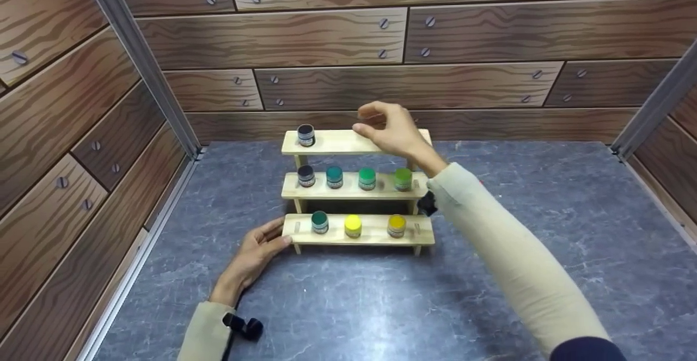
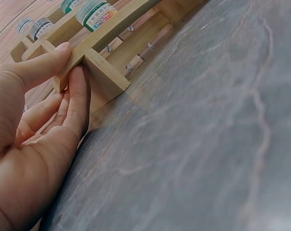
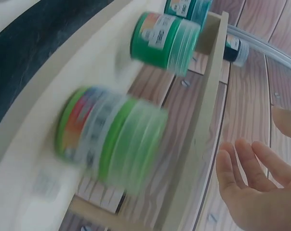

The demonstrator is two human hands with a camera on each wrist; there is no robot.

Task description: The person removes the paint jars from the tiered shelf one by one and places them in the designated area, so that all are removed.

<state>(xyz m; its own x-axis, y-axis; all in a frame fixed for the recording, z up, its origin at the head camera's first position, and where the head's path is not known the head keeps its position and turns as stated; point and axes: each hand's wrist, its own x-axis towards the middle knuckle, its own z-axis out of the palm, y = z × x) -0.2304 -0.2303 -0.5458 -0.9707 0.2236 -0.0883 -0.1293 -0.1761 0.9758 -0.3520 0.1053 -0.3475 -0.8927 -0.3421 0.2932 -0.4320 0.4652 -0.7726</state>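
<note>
A three-step wooden display rack (image 1: pixel 359 191) holds small paint jars. My left hand (image 1: pixel 255 255) grips the left end of its lowest step, thumb on top and fingers underneath, as the left wrist view shows up close on the step's end (image 2: pixel 107 72). Over the right part of the top step hovers my right hand (image 1: pixel 393 131), fingers loosely bent, thumb apart and nothing between them. A black jar (image 1: pixel 306 135) stands at the left of that step. The middle step bears a dark jar (image 1: pixel 306 176), a teal jar (image 1: pixel 334 177), a green jar (image 1: pixel 367 179) and a light green jar (image 1: pixel 403 179).
On the lowest step stand a dark green jar (image 1: pixel 319 222), a yellow jar (image 1: pixel 353 226) and an orange-yellow jar (image 1: pixel 396 226). The rack stands on a grey marbled tabletop (image 1: pixel 337 306). Wood-patterned panels (image 1: pixel 326 37) rise behind it and at both sides, with metal posts (image 1: pixel 144 61) at the corners.
</note>
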